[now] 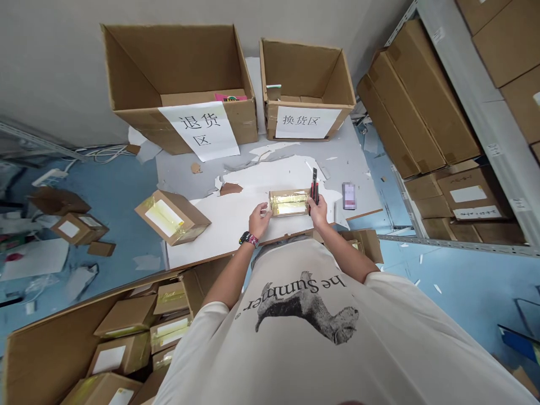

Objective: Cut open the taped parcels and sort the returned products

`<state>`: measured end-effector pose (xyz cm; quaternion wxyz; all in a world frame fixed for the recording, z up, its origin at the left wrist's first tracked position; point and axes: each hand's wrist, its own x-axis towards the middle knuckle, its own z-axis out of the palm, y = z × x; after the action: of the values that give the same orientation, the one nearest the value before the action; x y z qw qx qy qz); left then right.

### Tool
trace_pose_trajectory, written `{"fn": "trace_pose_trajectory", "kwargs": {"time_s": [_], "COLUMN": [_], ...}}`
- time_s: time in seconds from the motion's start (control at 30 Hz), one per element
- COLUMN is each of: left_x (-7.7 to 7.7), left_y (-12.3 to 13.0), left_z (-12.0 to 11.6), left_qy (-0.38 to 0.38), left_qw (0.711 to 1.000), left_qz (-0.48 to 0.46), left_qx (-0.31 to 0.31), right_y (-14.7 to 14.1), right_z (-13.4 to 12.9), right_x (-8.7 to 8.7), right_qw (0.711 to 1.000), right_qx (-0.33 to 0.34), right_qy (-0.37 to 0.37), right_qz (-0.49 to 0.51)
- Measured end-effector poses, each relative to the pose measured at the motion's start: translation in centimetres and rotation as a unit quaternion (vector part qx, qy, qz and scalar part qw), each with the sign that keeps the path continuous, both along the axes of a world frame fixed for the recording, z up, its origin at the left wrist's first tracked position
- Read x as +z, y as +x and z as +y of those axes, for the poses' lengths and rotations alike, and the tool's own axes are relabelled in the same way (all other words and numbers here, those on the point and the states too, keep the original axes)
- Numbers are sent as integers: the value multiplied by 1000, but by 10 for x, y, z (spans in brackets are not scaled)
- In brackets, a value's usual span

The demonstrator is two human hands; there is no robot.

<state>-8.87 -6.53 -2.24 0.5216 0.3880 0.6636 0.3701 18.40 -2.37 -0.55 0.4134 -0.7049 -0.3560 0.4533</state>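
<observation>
A small cardboard box with yellowish clear tape and a white label lies in front of me at the table's near edge. My left hand is at its left end, fingers curled against the side. In my right hand is a red and black utility knife, pointing away from me, and that hand is also at the box's right end. Whether the blade is out I cannot make out. Off to the left, a larger taped box sits tilted near the table's corner.
Two open cartons with paper signs, a large one and a smaller one, stand at the back. A phone lies on the right. A big carton of taped boxes is at lower left. Shelving with boxes stands at right.
</observation>
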Motion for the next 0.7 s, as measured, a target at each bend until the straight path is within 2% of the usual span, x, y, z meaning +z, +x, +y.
{"fn": "trace_pose_trajectory", "kwargs": {"time_s": [0.1, 0.13, 0.27, 0.5, 0.6, 0.7], "left_x": [-4, -5, -8, -6, -5, -6], "left_y": [5, 7, 14, 25, 29, 31], "left_z": [4, 6, 14, 18, 15, 11], "left_qy": [-31, -40, -51, -45, -35, -33], "left_qw": [1000, 999, 998, 996, 995, 994], "left_qz": [-4, -3, 25, 56, 48, 55], "left_qx": [-3, -8, -8, 47, 83, 89], "right_y": [14, 16, 24, 45, 53, 57], "right_z": [0, 1, 13, 41, 48, 48], "right_x": [-10, -13, -24, -23, -23, -25], "right_qw": [995, 994, 997, 992, 987, 983], "right_qx": [-76, -78, -21, 108, 141, 158], "right_qy": [-12, -27, -75, -64, -66, -69], "right_qz": [-68, -69, -22, 31, 38, 55]}}
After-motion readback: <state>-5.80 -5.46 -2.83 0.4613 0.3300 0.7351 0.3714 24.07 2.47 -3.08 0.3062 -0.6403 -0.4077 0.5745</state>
